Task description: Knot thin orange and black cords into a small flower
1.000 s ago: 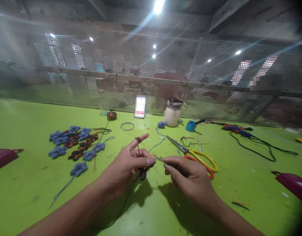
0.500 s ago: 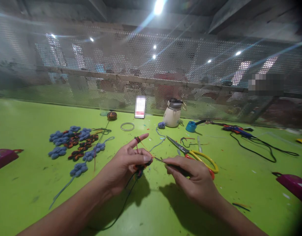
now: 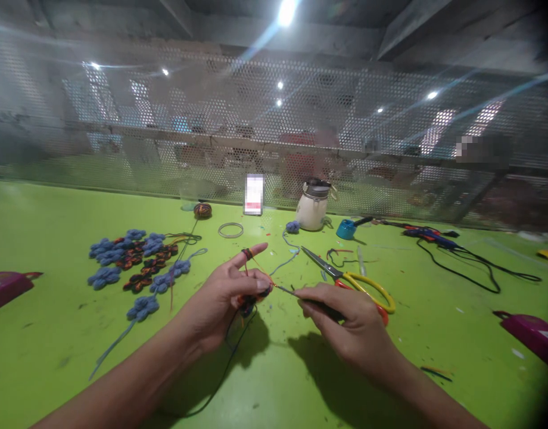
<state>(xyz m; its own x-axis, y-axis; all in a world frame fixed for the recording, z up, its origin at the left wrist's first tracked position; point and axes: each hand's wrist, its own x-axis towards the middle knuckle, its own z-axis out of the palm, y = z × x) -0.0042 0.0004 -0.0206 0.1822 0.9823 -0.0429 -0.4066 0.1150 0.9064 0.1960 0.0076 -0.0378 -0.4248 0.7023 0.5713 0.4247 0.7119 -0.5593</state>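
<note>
My left hand [image 3: 227,292] is closed on a small dark orange-and-navy crochet piece [image 3: 248,302], pinched between thumb and fingers. Yarn is wrapped round its raised, stretched index finger, and a strand runs down to the work. In my right hand [image 3: 341,313] is a thin metal crochet hook [image 3: 286,290], its tip at an orange loop beside the left thumb. Dark yarn [image 3: 232,360] trails from the piece down to the table. Just beyond the right hand lie scissors [image 3: 334,271] with yellow and red handles, blades pointing away to the left.
Blue and dark-orange crochet flowers [image 3: 142,307] lie on the left of the green table [image 3: 68,345]. Further back are a yarn ball [image 3: 203,210], a metal ring [image 3: 230,230], an upright phone [image 3: 254,195], a jar [image 3: 313,208], a blue-purple yarn ball [image 3: 292,227] and a corded tool [image 3: 439,238].
My left hand and the crochet piece have shifted slightly left, so the gap to my right hand is a little wider. The right hand has barely moved.
</note>
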